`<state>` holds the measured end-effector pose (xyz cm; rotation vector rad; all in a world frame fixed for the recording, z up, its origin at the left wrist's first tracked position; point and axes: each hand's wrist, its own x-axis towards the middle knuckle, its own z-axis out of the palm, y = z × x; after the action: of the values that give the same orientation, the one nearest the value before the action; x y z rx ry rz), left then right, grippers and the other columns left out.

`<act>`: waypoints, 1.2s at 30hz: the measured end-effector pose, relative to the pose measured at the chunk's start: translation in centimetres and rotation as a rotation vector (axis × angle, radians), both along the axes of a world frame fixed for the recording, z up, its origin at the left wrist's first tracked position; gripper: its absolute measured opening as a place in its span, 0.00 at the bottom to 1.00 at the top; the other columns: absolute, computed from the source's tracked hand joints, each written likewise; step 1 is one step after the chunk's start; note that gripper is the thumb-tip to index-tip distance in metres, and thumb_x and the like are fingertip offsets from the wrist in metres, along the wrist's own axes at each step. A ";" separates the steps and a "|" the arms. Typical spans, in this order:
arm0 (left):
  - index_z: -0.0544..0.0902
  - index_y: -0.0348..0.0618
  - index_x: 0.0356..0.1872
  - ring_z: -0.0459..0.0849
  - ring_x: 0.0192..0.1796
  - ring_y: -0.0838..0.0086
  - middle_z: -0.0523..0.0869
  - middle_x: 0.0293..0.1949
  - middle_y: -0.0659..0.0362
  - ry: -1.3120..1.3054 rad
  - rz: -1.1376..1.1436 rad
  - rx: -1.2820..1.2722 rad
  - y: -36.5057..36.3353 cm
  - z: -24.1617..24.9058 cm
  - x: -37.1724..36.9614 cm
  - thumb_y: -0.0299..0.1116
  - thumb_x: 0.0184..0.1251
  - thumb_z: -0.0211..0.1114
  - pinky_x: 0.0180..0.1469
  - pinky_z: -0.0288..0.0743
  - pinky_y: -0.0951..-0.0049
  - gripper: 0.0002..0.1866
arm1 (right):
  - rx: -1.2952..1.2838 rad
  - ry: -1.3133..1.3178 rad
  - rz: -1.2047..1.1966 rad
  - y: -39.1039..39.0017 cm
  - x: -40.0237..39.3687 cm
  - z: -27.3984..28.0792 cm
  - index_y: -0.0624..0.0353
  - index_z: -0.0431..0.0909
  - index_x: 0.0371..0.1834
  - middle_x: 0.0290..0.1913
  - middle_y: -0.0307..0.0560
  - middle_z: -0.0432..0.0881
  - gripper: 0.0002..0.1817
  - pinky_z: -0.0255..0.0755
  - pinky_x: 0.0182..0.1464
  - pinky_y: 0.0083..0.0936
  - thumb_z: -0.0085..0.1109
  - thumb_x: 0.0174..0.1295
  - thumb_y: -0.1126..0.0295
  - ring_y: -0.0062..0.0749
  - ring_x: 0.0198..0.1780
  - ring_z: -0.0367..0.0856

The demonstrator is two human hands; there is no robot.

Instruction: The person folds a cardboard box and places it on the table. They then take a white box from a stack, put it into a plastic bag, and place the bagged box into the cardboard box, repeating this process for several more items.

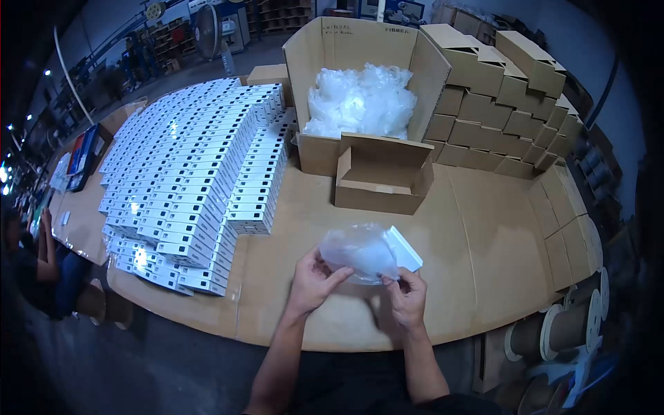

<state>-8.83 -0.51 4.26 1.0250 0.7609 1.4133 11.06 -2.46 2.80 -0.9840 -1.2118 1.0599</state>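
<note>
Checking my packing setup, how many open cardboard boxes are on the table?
2: a large open box holding plastic bags at the back, and a small open box right in front of it. Others may be hidden.

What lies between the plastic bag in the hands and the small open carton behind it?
Nothing: in the head view, only bare cardboard-covered table separates the bag from the small carton.

A white box (404,249) sits half inside a clear plastic bag (356,252).
</note>
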 end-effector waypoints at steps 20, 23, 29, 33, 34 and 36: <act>0.83 0.32 0.55 0.89 0.49 0.74 0.91 0.47 0.54 0.300 0.053 0.023 -2.0 0.1 -0.3 0.27 0.56 0.84 0.54 0.84 0.71 0.27 | 0.114 0.029 -0.065 -0.2 1.5 1.1 0.66 0.86 0.50 0.49 0.42 0.82 0.08 0.72 0.54 0.19 0.59 0.75 0.76 0.21 0.50 0.79; 0.83 0.31 0.56 0.89 0.50 0.74 0.91 0.47 0.53 0.359 0.061 0.033 -2.3 0.2 -0.8 0.27 0.57 0.84 0.54 0.84 0.71 0.27 | 0.238 0.083 -0.088 1.6 4.0 3.0 0.61 0.79 0.56 0.46 0.38 0.77 0.10 0.70 0.51 0.19 0.54 0.75 0.79 0.19 0.46 0.74; 0.81 0.33 0.60 0.90 0.47 0.74 0.92 0.46 0.54 0.406 0.032 0.050 -2.5 0.2 -0.2 0.28 0.59 0.83 0.51 0.85 0.72 0.28 | 0.319 -0.106 0.119 3.7 4.5 5.9 0.61 0.80 0.48 0.47 0.42 0.76 0.08 0.73 0.52 0.20 0.56 0.70 0.83 0.21 0.46 0.76; 0.80 0.34 0.61 0.90 0.46 0.74 0.91 0.47 0.53 0.278 -0.078 -0.092 -2.4 -0.2 -0.5 0.29 0.59 0.83 0.50 0.86 0.71 0.29 | 0.341 -0.022 0.212 4.4 3.3 6.1 0.63 0.84 0.41 0.47 0.46 0.78 0.09 0.75 0.54 0.28 0.54 0.65 0.80 0.27 0.48 0.79; 0.80 0.34 0.61 0.90 0.46 0.73 0.91 0.47 0.53 0.314 -0.080 -0.107 -2.4 0.0 -0.6 0.29 0.59 0.83 0.51 0.86 0.70 0.30 | 0.322 -0.029 0.257 4.6 3.6 5.8 0.63 0.85 0.42 0.48 0.47 0.78 0.08 0.75 0.55 0.29 0.56 0.65 0.77 0.29 0.49 0.79; 0.80 0.34 0.60 0.90 0.47 0.72 0.91 0.47 0.52 0.426 -0.042 -0.046 -2.2 -0.1 -0.8 0.31 0.57 0.84 0.52 0.85 0.69 0.31 | 0.330 -0.047 0.338 5.1 3.9 5.6 0.62 0.86 0.46 0.50 0.49 0.77 0.12 0.74 0.56 0.32 0.64 0.61 0.70 0.34 0.52 0.79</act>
<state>-9.60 -2.66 4.18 1.3184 1.0673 1.1471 14.93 2.60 8.39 -0.5628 -1.5707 1.0534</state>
